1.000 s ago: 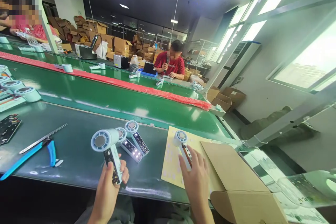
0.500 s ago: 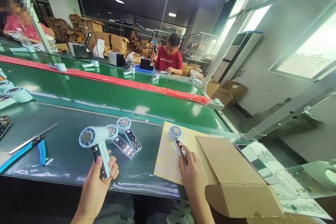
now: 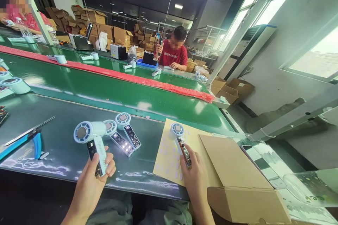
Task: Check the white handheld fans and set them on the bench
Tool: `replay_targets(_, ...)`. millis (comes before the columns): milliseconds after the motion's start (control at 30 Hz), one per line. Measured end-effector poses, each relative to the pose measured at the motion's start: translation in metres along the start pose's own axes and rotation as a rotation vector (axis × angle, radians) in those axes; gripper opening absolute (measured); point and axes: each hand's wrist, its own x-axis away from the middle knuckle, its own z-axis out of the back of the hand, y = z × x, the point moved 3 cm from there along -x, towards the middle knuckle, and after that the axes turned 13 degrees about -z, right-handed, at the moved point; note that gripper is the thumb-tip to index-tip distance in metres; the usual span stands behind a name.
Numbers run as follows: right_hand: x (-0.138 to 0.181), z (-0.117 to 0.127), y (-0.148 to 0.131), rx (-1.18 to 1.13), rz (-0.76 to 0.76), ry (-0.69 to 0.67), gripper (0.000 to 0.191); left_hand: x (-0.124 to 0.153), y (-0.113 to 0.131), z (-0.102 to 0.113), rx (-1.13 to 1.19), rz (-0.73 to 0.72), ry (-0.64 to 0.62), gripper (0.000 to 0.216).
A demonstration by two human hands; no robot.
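Note:
My left hand [image 3: 96, 172] is wrapped round the handle of a light-blue handheld fan [image 3: 91, 137]; its round head faces left and dark circuitry shows along the handle. In my right hand [image 3: 194, 168] is the handle of another handheld fan [image 3: 177, 130], its circuit board exposed. That fan's head lies over a yellow sticker sheet [image 3: 165, 163] dotted with small pale pieces. Between my hands, two more fans lie on the bench, a nearer one [image 3: 122, 144] with lit spots on its board and a farther one [image 3: 132, 136].
Blue-handled pliers [image 3: 37, 145] and tweezers [image 3: 31, 130] lie at left. A cardboard box [image 3: 237, 168] and a phone [image 3: 261, 165] are at right. Beyond the bench runs a green conveyor [image 3: 118, 89] with a red strip [image 3: 132, 77]. A co-worker [image 3: 174, 51] sits across it.
The view has shifted slightly, and the fan in my left hand appears a little farther left. Both hands keep hold of their fans.

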Motion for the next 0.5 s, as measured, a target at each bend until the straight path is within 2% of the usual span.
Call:
replay_targets(167, -0.0005, 0.0004, -0.0006, -0.02, -0.015, 0.004, 0.038, 0.0025, 0.0021, -0.0017, -0.017, 0.01, 0.015, 0.021)
replay_targets(500, 0.0021, 0.0006, -0.0033, 0.108, 0.074, 0.053, 0.039, 0.0023, 0.0003, -0.0029, -0.042, -0.023, 0.004, 0.022)
